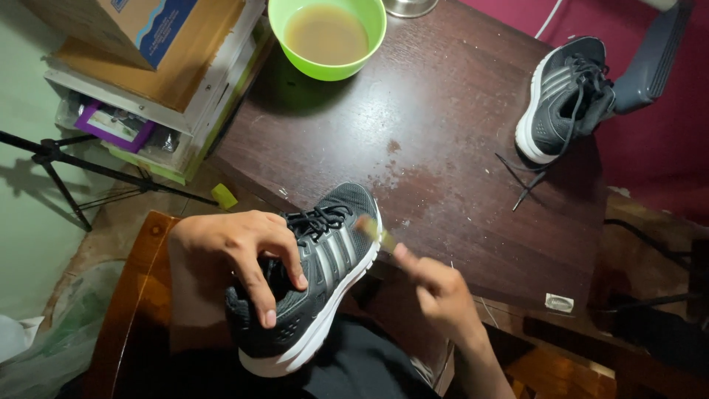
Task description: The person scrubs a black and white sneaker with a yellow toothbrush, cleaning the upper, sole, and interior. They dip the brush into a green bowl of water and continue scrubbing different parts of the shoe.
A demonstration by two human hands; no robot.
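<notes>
My left hand (236,255) grips a dark grey sports shoe (325,273) with pale side stripes and a white sole, fingers hooked into its opening near the black laces. The shoe rests over my lap at the near edge of the dark wooden table (443,140). My right hand (436,288) is closed on a small brush (375,233) with a yellowish handle, its head pressed against the shoe's toe side; the brush is blurred.
A green bowl (327,37) of murky brownish water stands at the table's far edge. The matching second shoe (565,96) lies at the far right, laces trailing. Stacked boxes and drawers (148,81) stand left, with a tripod leg (66,159) and a wooden chair (140,295).
</notes>
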